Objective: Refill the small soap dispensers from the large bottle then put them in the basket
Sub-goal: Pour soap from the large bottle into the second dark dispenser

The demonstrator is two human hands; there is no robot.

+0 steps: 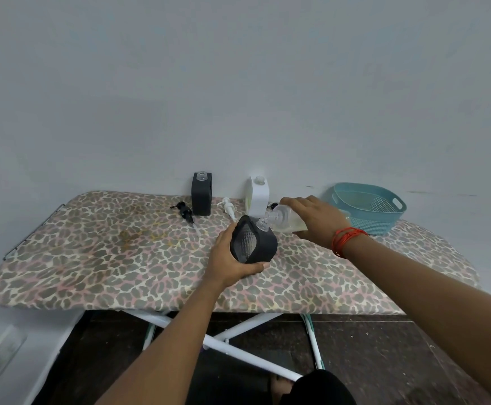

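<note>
My left hand (229, 258) grips a black square soap dispenser (253, 240), tilted, its clear open neck pointing up and right. My right hand (316, 222) holds the large clear bottle (285, 221) on its side, with the bottle's mouth at the dispenser's neck. A second black dispenser (201, 194) and a white dispenser (258, 197) stand uncapped at the back by the wall. The teal basket (368, 207) sits at the back right, nothing visible inside it.
A black pump head (185, 212) and a white pump head (229, 208) lie loose on the leopard-print ironing board (92, 252). Another dark pump (273, 205) shows behind the white dispenser. A wall runs along the far edge.
</note>
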